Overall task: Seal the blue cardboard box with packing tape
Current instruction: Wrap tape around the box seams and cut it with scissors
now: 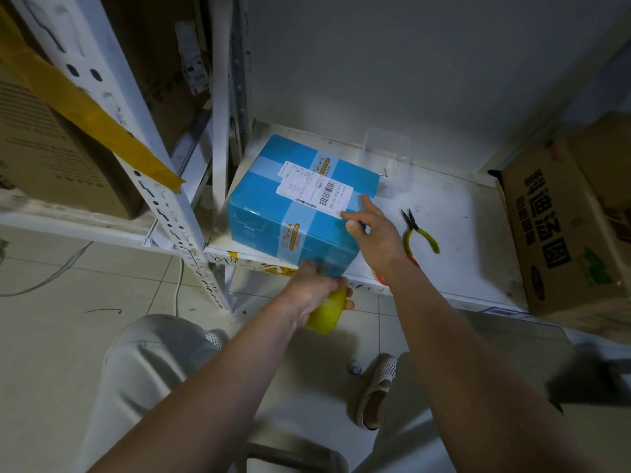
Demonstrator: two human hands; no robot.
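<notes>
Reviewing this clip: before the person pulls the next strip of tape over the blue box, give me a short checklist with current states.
1. Blue box sits fully on the white shelf: ok.
2. Right hand steadies the box at its near right top edge: ok.
3. Left hand grips the yellow tape roll: ok.
4. Tape end stuck to the box front: cannot tell, blurred.
5. Shipping label barcode kept free of new tape: cannot tell.
6. Pliers lie clear of the box: ok.

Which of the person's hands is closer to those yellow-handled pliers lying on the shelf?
Right. The right hand rests on the blue box just left of the pliers; the left hand grips the tape roll below the shelf edge.
</notes>
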